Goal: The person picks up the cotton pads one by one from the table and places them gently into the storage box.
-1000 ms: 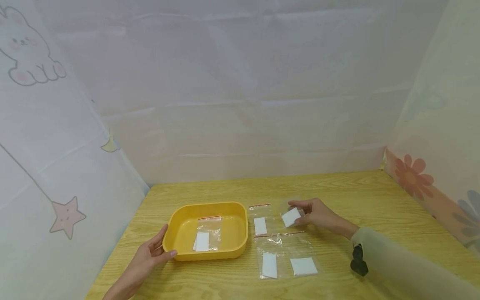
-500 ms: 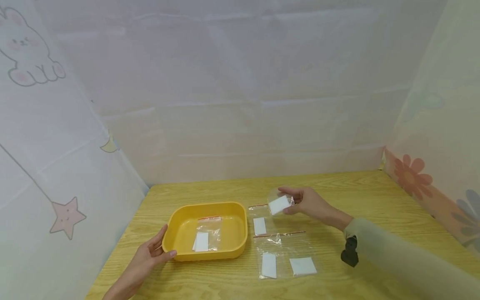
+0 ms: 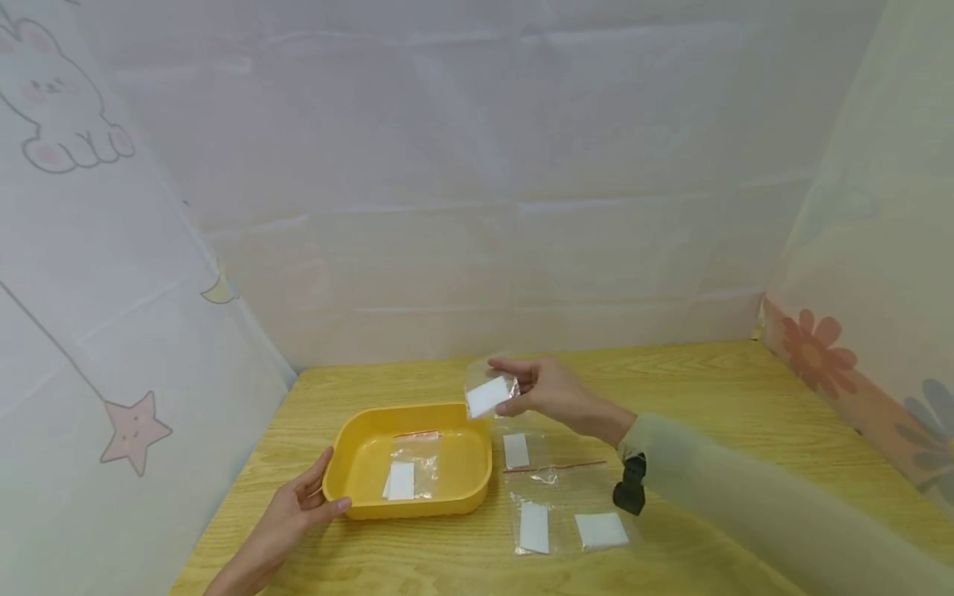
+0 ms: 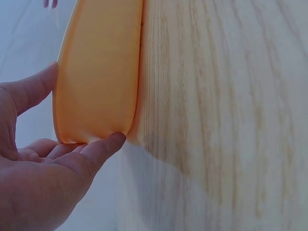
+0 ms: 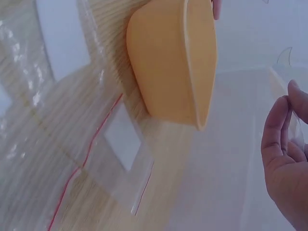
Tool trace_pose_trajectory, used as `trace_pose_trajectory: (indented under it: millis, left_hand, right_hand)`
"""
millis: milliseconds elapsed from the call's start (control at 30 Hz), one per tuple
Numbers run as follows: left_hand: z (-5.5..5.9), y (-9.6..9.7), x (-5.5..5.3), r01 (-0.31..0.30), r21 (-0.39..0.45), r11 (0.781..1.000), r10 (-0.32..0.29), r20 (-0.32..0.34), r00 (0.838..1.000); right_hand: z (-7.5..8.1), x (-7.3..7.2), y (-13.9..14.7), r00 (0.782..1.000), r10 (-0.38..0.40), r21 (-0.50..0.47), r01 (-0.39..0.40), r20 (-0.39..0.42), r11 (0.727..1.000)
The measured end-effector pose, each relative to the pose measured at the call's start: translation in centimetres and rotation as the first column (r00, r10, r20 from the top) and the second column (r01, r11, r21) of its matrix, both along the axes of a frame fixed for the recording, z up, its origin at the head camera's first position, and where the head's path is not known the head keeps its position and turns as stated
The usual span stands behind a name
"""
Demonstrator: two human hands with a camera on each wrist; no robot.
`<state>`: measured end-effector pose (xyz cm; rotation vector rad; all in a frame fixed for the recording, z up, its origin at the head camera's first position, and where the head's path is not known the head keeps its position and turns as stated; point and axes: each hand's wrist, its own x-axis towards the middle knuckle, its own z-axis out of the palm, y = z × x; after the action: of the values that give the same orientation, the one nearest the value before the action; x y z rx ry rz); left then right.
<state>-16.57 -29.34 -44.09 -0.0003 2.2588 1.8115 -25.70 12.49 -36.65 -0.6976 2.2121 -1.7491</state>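
Head: the right hand (image 3: 547, 391), pinching a clear bag (image 3: 486, 398), had come leftward to the far-right rim of the yellow tray (image 3: 410, 510): closer, not yet inside. Left wrist: the left hand (image 4: 50, 180) gripped the tray's left end. Right wrist: same pinch.

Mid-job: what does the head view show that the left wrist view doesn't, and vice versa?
Only head: clear plastic bags with white rectangular inserts on the wood-grain table, at least one similar bag inside the yellow rounded-rectangular plastic tray, and the held bag in the right hand.
Only left wrist: a fingertip of the left hand beside the tray's base edge.
Both: the left hand gripping the tray's end, and the table.
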Motion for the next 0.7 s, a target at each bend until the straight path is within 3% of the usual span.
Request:
trace_pose_trajectory:
  millis: [233, 433, 700]
  left_hand:
    - [0.0, 0.0, 0.0, -0.003, -0.014, 1.000, 0.003, 0.003, 1.000]
    - [0.0, 0.0, 0.0, -0.001, -0.006, 1.000, 0.001, 0.003, 1.000]
    - [-0.2, -0.1, -0.1, 0.001, 0.000, 1.000, -0.001, -0.013, 1.000]
  right_hand:
    - [-0.5, 0.2, -4.8, 0.997, 0.049, -0.030, -0.047, 0.054, 0.998]
    - [-2.0, 0.6, -8.3, 0.990, 0.074, -0.030, -0.071, 0.121, 0.997]
    - [-4.0, 1.3, -11.7, 0.984, 0.003, 0.016, -0.006, 0.176, 1.000]
